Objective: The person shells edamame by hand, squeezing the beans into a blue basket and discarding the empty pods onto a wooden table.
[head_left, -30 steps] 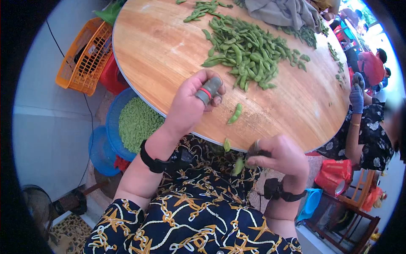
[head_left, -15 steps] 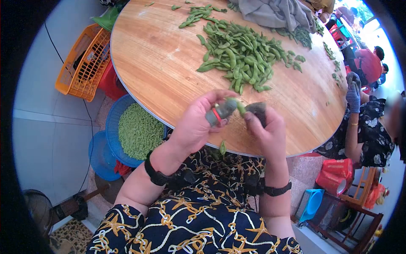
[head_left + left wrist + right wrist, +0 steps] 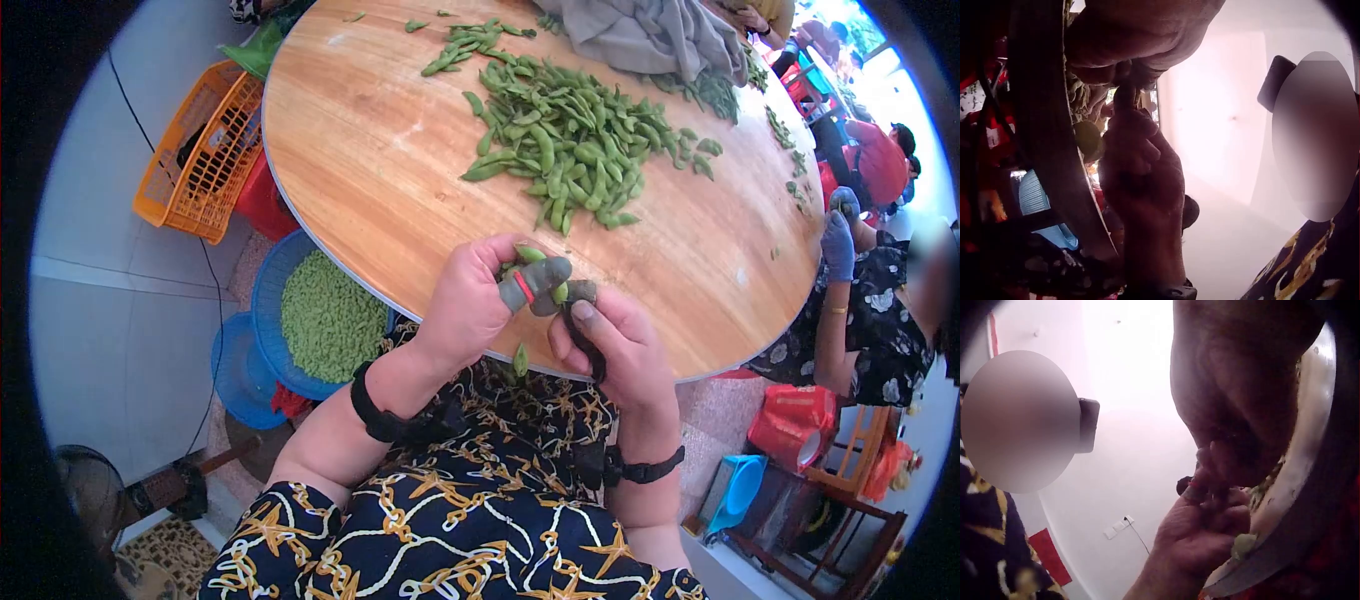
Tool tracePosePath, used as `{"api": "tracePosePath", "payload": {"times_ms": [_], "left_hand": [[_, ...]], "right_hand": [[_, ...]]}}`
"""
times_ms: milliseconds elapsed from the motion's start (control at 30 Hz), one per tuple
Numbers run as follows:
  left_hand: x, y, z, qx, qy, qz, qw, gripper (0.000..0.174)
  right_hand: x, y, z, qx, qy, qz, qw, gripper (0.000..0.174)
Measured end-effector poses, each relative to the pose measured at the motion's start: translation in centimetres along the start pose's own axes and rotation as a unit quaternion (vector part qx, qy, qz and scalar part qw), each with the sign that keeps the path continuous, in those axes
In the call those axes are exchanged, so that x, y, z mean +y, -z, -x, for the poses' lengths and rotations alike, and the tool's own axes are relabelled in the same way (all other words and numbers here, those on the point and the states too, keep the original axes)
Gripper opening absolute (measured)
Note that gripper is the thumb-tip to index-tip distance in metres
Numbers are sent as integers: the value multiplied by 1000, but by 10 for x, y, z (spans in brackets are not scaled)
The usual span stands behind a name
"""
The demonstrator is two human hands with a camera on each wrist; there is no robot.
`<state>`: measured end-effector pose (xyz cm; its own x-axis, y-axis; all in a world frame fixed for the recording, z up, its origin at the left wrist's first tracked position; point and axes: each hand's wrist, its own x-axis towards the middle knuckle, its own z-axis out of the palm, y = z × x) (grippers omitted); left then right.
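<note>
Over the near edge of the round wooden table (image 3: 370, 190), both hands meet around a green pod (image 3: 560, 293). The left hand (image 3: 478, 297), its thumb in a grey cover with a red band, pinches one end; another pod (image 3: 530, 254) shows between its fingers. My right hand (image 3: 622, 340), with dark covers on its fingers, pinches the other end. A small pod (image 3: 521, 360) lies at the table's edge below the hands. Beyond them spreads a heap of pods (image 3: 590, 140). Both wrist views are dark, with the fingertips close together and the pod between them unclear.
A blue basket of shelled beans (image 3: 330, 310) stands left below the table, beside an orange crate (image 3: 170, 190). Grey cloth (image 3: 650, 35) lies at the table's far side. Another person's gloved hand (image 3: 838, 250) is at the right, above red containers (image 3: 795, 420) and a blue stool (image 3: 733, 492).
The right hand has come up from the table's near edge to meet the left. The pod that lay alone on the table is gone from there, and both hands have moved slightly down.
</note>
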<state>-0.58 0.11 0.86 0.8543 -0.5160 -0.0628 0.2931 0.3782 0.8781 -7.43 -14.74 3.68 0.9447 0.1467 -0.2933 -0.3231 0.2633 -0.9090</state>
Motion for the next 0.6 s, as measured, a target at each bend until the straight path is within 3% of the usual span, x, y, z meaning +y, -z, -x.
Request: {"api": "tracePosePath", "payload": {"times_ms": [67,200,267,333,367,433,467,533,567,600], "left_hand": [[2,0,0,-13,5,5,1000,14],[6,-4,-1,-29,-30,-31,999,15],[6,-1,-2,-104,13,46,993,17],[5,7,-3,-118,61,76,988,17],[4,10,-4,-135,110,105,979,18],[7,6,-3,-123,119,119,978,17],[9,3,-3,-112,128,133,976,16],[9,-5,-1,-89,82,60,991,15],[9,-7,-1,-66,35,-15,997,15],[12,-7,-1,-65,34,-14,997,15]], "right_hand": [[-1,-2,1,6,-7,-37,999,25],[6,0,1,28,39,70,996,21],[5,-1,1,27,55,103,993,20],[1,-5,2,-13,-5,-74,997,18],[1,-5,1,-14,-6,-73,997,18],[2,-5,0,-47,-50,-195,978,16],[3,-5,-1,-47,-51,-195,978,16],[6,-5,-3,64,-10,21,998,14],[11,-3,-4,63,-10,22,998,14],[17,-2,-7,89,53,126,987,14]]}}
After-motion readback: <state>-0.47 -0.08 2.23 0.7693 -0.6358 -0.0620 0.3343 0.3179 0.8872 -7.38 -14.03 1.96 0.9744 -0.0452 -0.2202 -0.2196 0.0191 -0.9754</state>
